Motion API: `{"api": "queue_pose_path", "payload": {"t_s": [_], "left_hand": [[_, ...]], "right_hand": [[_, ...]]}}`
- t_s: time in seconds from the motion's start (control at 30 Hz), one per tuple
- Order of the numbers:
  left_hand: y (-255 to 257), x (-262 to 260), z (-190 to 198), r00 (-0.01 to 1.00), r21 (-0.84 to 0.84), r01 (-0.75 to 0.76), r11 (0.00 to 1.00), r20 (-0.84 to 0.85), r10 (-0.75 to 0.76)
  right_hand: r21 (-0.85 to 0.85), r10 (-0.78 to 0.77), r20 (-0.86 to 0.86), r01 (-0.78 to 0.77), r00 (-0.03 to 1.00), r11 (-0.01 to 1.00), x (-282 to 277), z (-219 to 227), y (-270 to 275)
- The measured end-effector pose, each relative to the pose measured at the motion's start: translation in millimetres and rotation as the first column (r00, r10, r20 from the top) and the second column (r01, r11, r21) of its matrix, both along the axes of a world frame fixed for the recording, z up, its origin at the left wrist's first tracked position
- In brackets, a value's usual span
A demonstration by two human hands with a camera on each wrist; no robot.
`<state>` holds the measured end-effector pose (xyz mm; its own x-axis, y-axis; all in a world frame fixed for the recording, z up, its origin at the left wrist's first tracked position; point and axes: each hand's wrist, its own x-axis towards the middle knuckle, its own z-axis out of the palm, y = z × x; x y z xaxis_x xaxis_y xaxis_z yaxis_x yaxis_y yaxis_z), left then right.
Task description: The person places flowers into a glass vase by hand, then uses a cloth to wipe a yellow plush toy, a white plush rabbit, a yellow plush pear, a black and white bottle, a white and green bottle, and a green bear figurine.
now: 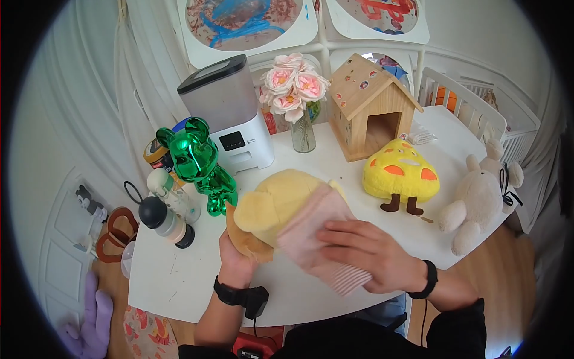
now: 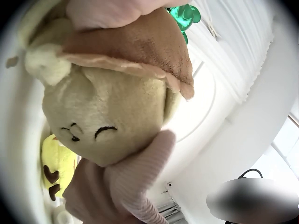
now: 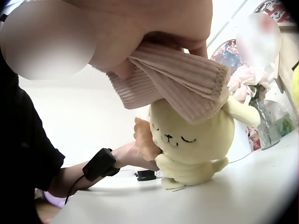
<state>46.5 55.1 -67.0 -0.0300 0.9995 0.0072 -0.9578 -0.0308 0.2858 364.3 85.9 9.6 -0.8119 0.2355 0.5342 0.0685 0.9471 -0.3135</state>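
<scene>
A pale yellow plush toy point(image 1: 266, 209) with stitched closed eyes is held over the white table point(image 1: 179, 287), tilted in the head view. My left hand point(image 1: 235, 263) grips it by a tan fabric piece point(image 1: 246, 240) with a wavy edge. Against the plush's head lies a ribbed pink cloth point(image 1: 315, 224), partly striped, which my right hand point(image 1: 371, 251) holds with the thumb underneath. In the right wrist view, folds of the cloth drape over the top of the plush, and its smiling face shows below them.
To the left stand a shiny green bear figure point(image 1: 200, 158), a black-topped bottle point(image 1: 164, 221) and a white dispenser point(image 1: 248, 143). Behind are a vase of roses point(image 1: 303, 134) and a wooden house point(image 1: 353, 107). A yellow triangular plush point(image 1: 400, 173) and a beige plush point(image 1: 478, 194) sit right.
</scene>
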Motion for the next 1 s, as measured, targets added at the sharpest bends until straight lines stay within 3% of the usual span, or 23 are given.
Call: {"api": "queue_pose_path", "payload": {"t_s": [0.03,0.07,0.1,0.13,0.17,0.2,0.23,0.27,0.3,0.33,0.4,0.47,0.53,0.57,0.6,0.63,0.67,0.73,0.77,0.83,0.93,0.97,1.0], "left_hand": [[-3,5,8,1.000,0.001,-0.004,1.000,0.004,0.004],[-6,13,25,0.991,0.166,0.130,0.978,-0.041,-0.125],[-7,18,35,0.964,0.320,0.266,0.909,-0.108,-0.244],[-5,18,29,0.962,0.322,0.271,0.907,-0.109,-0.249],[-2,16,18,0.966,0.226,0.107,0.968,-0.256,-0.047],[-1,16,11,0.901,0.158,-0.079,0.984,-0.411,0.138],[-3,19,8,0.901,0.162,-0.070,0.984,-0.413,0.133],[-6,22,6,0.971,0.105,0.044,0.994,-0.238,-0.018],[-6,25,5,0.985,0.068,0.166,0.984,-0.048,-0.163],[-7,32,8,0.984,0.073,0.173,0.982,-0.056,-0.169],[-11,49,18,0.894,-0.338,0.016,0.941,-0.417,-0.165],[-12,44,25,0.859,-0.295,0.028,0.955,-0.481,-0.174],[-10,38,27,0.812,-0.138,-0.155,0.978,-0.582,0.047],[-12,39,34,0.810,-0.138,-0.150,0.979,-0.586,0.042],[-19,40,44,0.419,0.201,-0.331,0.922,-0.844,0.335],[-26,42,59,-0.082,0.559,-0.317,0.767,-0.821,0.565],[-34,44,77,-0.084,0.558,-0.311,0.769,-0.822,0.563],[-47,49,112,-0.543,0.511,0.242,0.825,-0.633,0.552],[-50,57,122,-0.548,0.511,0.236,0.827,-0.632,0.547],[-51,76,136,-0.690,0.197,0.325,0.925,-0.619,0.374],[-43,72,142,-0.666,0.117,0.315,0.942,-0.679,0.307],[-39,68,142,-0.668,0.122,0.313,0.942,-0.677,0.309],[-33,61,139,-0.606,0.116,0.318,0.941,-0.738,0.296]], "right_hand": [[-0.116,-0.070,-0.061,0.063,0.996,0.991,15,-4,-3],[-0.233,-0.149,-0.115,0.120,0.982,0.965,27,-6,-5],[-0.230,-0.152,-0.115,0.123,0.982,0.966,34,-8,-6],[-0.509,-0.338,-0.215,0.190,0.916,0.839,41,-9,-8],[-0.748,-0.530,-0.251,0.186,0.810,0.637,45,-10,-9],[-0.746,-0.536,-0.254,0.189,0.805,0.638,41,-6,-9],[-0.859,-0.620,-0.226,0.146,0.752,0.490,34,1,-7],[-0.941,-0.693,-0.180,0.084,0.698,0.329,30,4,-5],[-0.914,-0.612,-0.260,0.014,0.747,0.405,27,-12,4],[-0.912,-0.615,-0.269,0.011,0.741,0.411,21,-17,7],[-0.853,-0.510,-0.368,-0.063,0.778,0.519,3,-19,6],[-0.838,-0.497,-0.377,-0.060,0.782,0.542,-2,-7,5],[-0.825,-0.465,-0.343,-0.024,0.816,0.565,-4,2,2],[-0.825,-0.469,-0.346,-0.025,0.812,0.565,-7,0,3],[-0.765,-0.466,-0.321,0.065,0.825,0.641,-11,-5,4],[-0.691,-0.466,-0.294,0.151,0.834,0.707,-14,-8,4],[-0.694,-0.470,-0.297,0.151,0.831,0.704,-16,-6,2],[-0.624,-0.425,-0.227,0.204,0.876,0.754,-22,0,-2],[-0.605,-0.385,-0.241,0.172,0.891,0.777,-26,0,-3],[-0.601,-0.341,-0.212,0.153,0.916,0.785,-34,4,-11],[-0.537,-0.290,-0.220,0.132,0.931,0.833,-35,6,-12],[-0.591,-0.331,-0.270,0.116,0.904,0.798,-31,9,-10],[-0.644,-0.373,-0.311,0.095,0.874,0.759,-27,13,-7]]}}
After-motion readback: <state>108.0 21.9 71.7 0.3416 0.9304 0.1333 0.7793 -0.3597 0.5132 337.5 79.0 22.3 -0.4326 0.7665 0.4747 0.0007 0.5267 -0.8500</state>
